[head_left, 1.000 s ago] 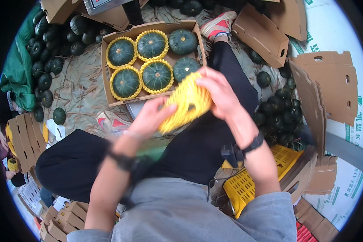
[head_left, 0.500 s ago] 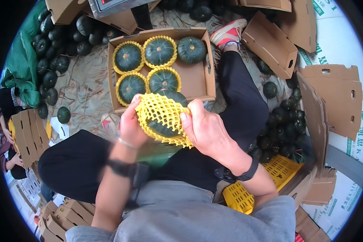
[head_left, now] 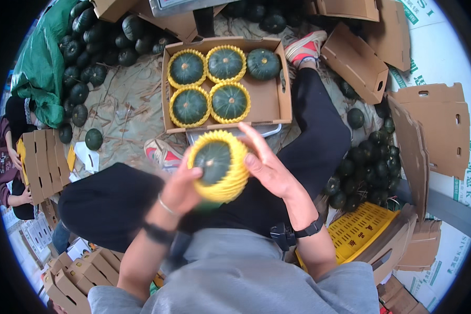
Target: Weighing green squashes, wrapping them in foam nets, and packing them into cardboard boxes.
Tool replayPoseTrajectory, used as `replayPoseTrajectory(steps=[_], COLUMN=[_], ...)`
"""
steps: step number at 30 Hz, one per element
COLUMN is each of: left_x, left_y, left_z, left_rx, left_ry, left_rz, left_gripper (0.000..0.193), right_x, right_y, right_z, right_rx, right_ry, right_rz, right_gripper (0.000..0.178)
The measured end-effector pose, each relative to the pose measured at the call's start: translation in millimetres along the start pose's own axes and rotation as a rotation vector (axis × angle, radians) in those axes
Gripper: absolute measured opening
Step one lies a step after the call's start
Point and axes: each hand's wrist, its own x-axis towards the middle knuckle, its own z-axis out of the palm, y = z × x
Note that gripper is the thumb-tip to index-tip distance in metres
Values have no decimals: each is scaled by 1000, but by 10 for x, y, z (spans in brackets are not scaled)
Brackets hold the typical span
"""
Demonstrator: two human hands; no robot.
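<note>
My left hand (head_left: 179, 187) holds a dark green pumpkin (head_left: 213, 161) wrapped in a yellow foam net (head_left: 233, 177), the thumb across its front. My right hand (head_left: 271, 168) is open on the other side, fingers stretched apart and thumb tip against the net's edge. The net rings the pumpkin in folded ridges and leaves its top bare. Just beyond, a shallow cardboard box (head_left: 269, 114) contains several green pumpkins. A pumpkin without a net (head_left: 263, 64) sits in its far right corner; the others, such as the near left pumpkin (head_left: 190, 107), wear yellow nets.
Loose pumpkins lie heaped at far left (head_left: 91, 52) and right (head_left: 369, 162). A yellow crate (head_left: 362, 230) stands by my right elbow. Cardboard boxes (head_left: 355, 62) and flat cardboard (head_left: 432, 128) line the right. At left, another person's hands (head_left: 22, 196) touch stacked cardboard (head_left: 43, 162).
The net, earlier stretched open between both hands, now sits bunched in ridges around the pumpkin. My right hand has let go of the net and its fingers have spread. The view has shifted slightly.
</note>
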Motion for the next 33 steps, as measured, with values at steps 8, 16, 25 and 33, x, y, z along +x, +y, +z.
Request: replayPoseTrajectory(steps=[8, 16, 25, 33], left_x=[-84, 125, 1546, 1973], left_y=[87, 159, 283, 29], left_z=[245, 450, -81, -109], left_rx=[-22, 870, 1799, 2152], left_ry=[117, 213, 142, 431], left_rz=[234, 409, 585, 348], left_gripper=[93, 108, 45, 79], right_x=[-65, 115, 809, 1359], right_y=[-145, -116, -112, 259], right_z=[97, 277, -625, -721], right_rx=[62, -769, -1005, -1624], right_ry=[-123, 29, 377, 107], right_rz=[-91, -262, -212, 49], right_gripper=[95, 94, 73, 66])
